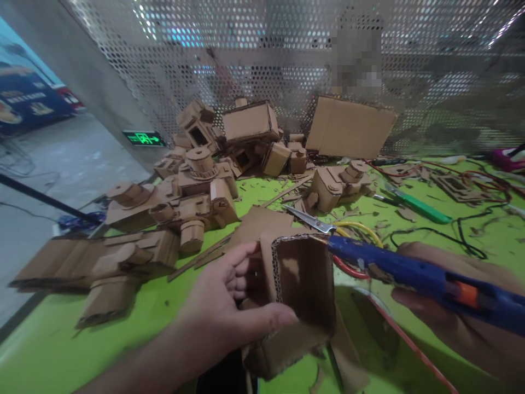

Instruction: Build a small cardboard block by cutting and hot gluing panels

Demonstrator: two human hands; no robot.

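Note:
My left hand (229, 306) grips a small open cardboard box (305, 273) by its left side, thumb over the near edge and fingers behind. The box's hollow mouth faces me, its corrugated rim showing. In my right hand (447, 306) is a blue glue gun (385, 262) with an orange part in its body. The gun's tip touches or nearly touches the top edge of the box near its right corner. Just behind the box lies a pair of scissors (309, 219) with yellow handles, blades pointing left. A flat cardboard sheet (262, 221) lies under them.
Several cardboard camera-shaped models (199, 164) crowd the left and back of the green table (41, 350). A larger cardboard box (350, 128) leans against the perforated metal screen (287, 60). A green cutter knife (422, 205), scraps and cables (463, 224) lie at the right.

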